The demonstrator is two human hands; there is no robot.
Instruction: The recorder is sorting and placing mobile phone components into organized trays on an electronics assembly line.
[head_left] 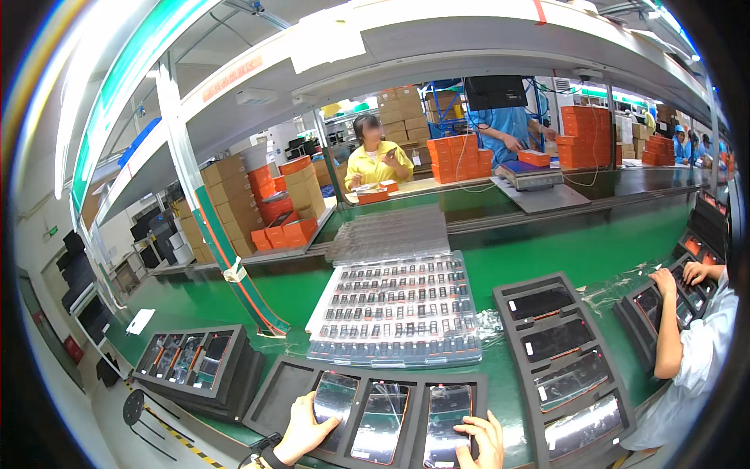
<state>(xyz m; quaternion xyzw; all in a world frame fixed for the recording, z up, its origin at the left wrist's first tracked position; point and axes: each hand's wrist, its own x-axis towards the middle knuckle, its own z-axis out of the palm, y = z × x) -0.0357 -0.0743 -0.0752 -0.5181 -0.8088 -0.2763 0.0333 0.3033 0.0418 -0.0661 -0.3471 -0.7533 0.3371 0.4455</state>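
Observation:
In front of me lies a dark foam tray (pixel 269 404) with smartphones set in its pockets. My left hand (pixel 306 428) is closed on a smartphone (pixel 337 393), thumb on its glossy screen and fingers along its left edge. That phone sits slightly askew in the tray. Another smartphone (pixel 380 422) lies in the middle, between my hands. At the right end, my right hand (pixel 483 442) rests with fingers apart over the lower part of a third smartphone (pixel 448 414), touching its screen.
Beyond the tray stands a clear plastic tray (pixel 394 309) of small dark parts. Stacked foam trays (pixel 195 361) of phones are at left, another phone tray (pixel 564 352) at right. A co-worker's arm (pixel 668 328) handles trays far right. A shelf post (pixel 211 227) rises left.

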